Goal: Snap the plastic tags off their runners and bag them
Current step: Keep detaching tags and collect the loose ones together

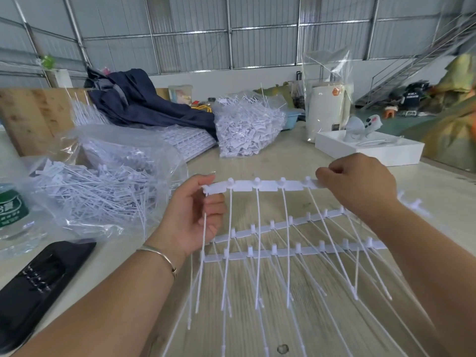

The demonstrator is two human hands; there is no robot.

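Note:
I hold a white strip of joined plastic tags (268, 186) level above the table, its long thin tails hanging toward me. My left hand (198, 215) pinches the strip's left end, and my right hand (360, 186) pinches its right end. Two more tag strips (288, 249) lie on the table under the raised one. An open clear bag (108, 181) holding several loose tags lies at the left.
A second clear bag of tags (247, 127) sits behind, next to stacked tag sheets (185, 143) and a dark blue cloth (144, 101). A white tray (368, 148) stands at the right, a water bottle (13, 210) and a black case (38, 284) at the left.

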